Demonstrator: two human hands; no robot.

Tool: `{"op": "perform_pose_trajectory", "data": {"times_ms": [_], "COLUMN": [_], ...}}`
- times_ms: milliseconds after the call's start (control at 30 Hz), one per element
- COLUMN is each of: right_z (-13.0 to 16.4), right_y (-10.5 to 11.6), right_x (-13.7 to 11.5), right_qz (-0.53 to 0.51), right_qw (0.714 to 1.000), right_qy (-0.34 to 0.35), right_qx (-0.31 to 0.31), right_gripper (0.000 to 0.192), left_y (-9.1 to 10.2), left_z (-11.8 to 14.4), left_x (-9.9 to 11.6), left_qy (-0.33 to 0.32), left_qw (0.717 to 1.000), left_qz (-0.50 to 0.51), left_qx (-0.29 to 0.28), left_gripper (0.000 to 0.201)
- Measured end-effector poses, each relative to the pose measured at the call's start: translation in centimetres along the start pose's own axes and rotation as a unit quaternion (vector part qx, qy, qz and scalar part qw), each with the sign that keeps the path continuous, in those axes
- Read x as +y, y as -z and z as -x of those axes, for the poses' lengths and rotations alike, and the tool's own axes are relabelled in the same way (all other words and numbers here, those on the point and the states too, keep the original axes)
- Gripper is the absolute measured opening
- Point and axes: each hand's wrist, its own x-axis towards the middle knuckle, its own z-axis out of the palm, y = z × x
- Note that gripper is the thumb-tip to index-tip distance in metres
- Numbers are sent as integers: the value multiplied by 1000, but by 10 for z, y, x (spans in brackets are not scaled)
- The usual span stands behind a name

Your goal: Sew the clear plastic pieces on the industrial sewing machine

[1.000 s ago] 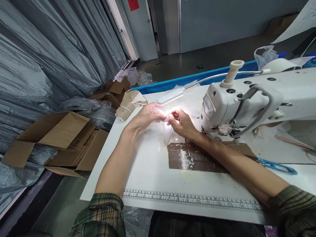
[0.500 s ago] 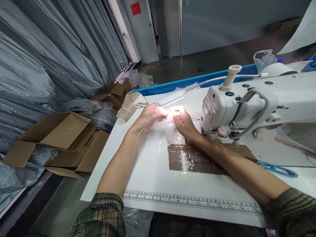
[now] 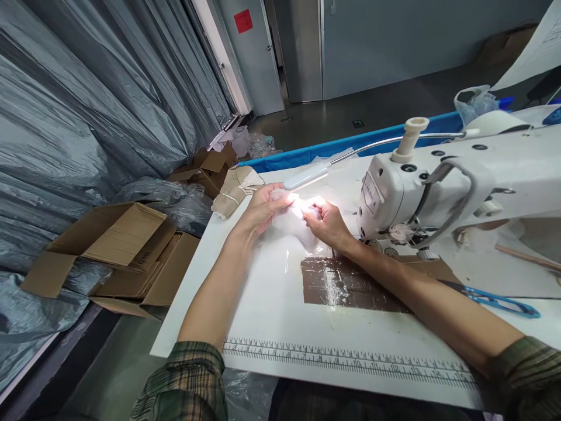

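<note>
- Two plaid-sleeved forearms reach from the near edge across the white sewing table (image 3: 263,316); printed black ruler strip (image 3: 346,359) runs along that near edge.
- Glossy brown taped rectangle (image 3: 346,283) lies on the table mid-way, under the right forearm.
- Blue-handled scissors (image 3: 499,301) lie flat at the right, well apart from both hands.
- Left hand (image 3: 260,210): fingers curled, tips pinching the left side of a small pale translucent piece of fabric (image 3: 291,222).
- Right hand (image 3: 326,222): fingertips pressed together on the right side of the same piece, just beside the left fingertips.
- Piece is held between the two hands, low over the table, directly under the white gooseneck LED lamp (image 3: 307,175); glare washes out its detail, exact shape unclear.
- White industrial sewing machine (image 3: 438,181) stands just right of the right hand, head near the knuckles, not touching.
- Tan folded cloth bundle tied with a band (image 3: 234,190) sits at the far left table corner, near the left hand.
- Open brown cardboard boxes (image 3: 118,251) are on the floor to the left, against grey plastic sheeting (image 3: 87,105).
</note>
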Motion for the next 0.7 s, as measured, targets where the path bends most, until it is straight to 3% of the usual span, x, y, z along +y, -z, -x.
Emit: {"op": "perform_pose_trajectory", "data": {"times_ms": [200,500,700], "right_z": [1,4,5], "right_y": [-1,-4,-5], "right_x": [-3,-10,-11], "right_qz": [-9,-104,-183], "right_qw": [1000,993,976], "right_qy": [0,-54,-120], "right_qx": [10,-7,7], "right_gripper": [16,13,15], "left_y": [2,5,3], "left_z": [0,-4,3], "left_x": [-1,-4,1], "left_qy": [-1,3,10], "left_qw": [1000,1000,1000], "left_qz": [-8,12,19], "left_qx": [0,-3,3], "left_gripper": [42,51,43]}}
